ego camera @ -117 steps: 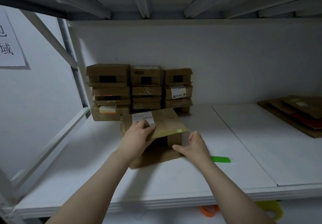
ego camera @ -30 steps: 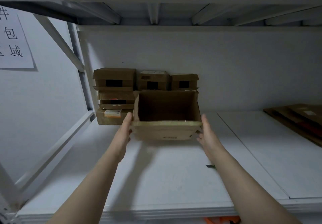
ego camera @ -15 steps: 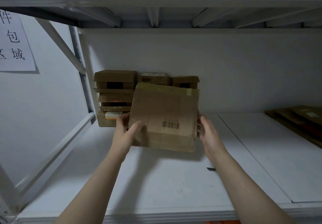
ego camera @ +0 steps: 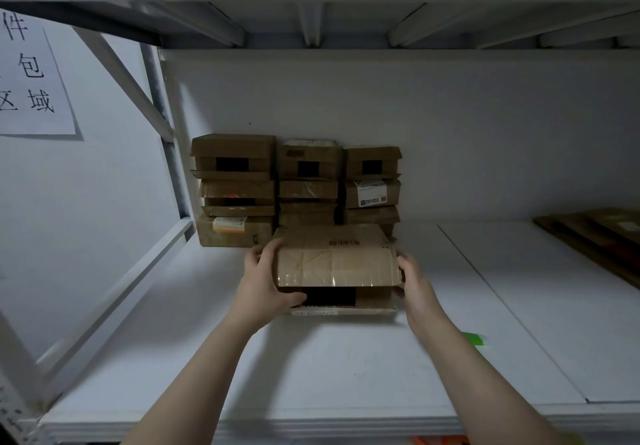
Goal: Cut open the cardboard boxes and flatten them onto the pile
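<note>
Brown cardboard box (ego camera: 337, 264), frame centre, long axis left-to-right, clamped at its 2 ends by left hand (ego camera: 265, 281) and right hand (ego camera: 415, 285), fingers curled round it.

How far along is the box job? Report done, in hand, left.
Done: a few flattened sheets lie on the pile at far right. In hand: the left hand and right hand hold one box, its end open, not yet flat. Left: about nine boxes in the stack at the back; the green cutter lies unused.
</note>
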